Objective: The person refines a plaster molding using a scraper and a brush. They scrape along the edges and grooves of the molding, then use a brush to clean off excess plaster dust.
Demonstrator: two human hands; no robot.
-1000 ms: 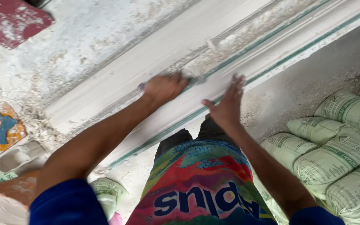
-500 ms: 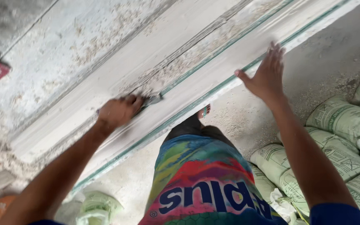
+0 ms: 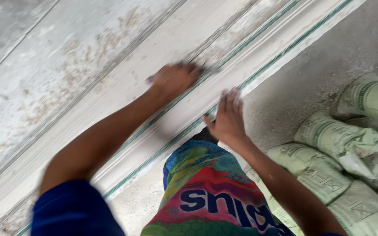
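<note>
Nearest, bright shorts [image 3: 215, 205], sacks [image 3: 329, 161] stacked at right on floor [image 3: 311, 74]. Right hand [image 3: 227, 117] spread open, empty, fingers flat against near edge of long white moulding [image 3: 123, 91]. Farther, left hand [image 3: 175, 78] curled shut around small tool, mostly hidden and blurred, pressed to moulding's groove

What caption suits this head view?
Left hand and right hand press on a long white plaster moulding beside stacked sacks.
</note>
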